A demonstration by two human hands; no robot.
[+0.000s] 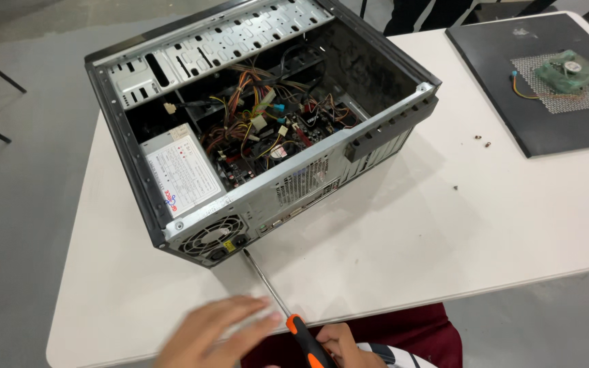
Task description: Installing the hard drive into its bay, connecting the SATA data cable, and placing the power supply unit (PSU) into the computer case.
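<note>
Orange-handled screwdriver, long shaft slanted, tip against the open grey computer case

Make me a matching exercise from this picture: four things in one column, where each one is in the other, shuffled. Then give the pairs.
Things:
1. screwdriver
2. fan
3. power supply
4. loose screws

Places:
A. inside the open computer case, at its near left corner
B. on the bare white table, between case and panel
C. on the black side panel
D. in the right hand, tip at the case's rear

Pairs: 1-D, 2-C, 3-A, 4-B
</note>
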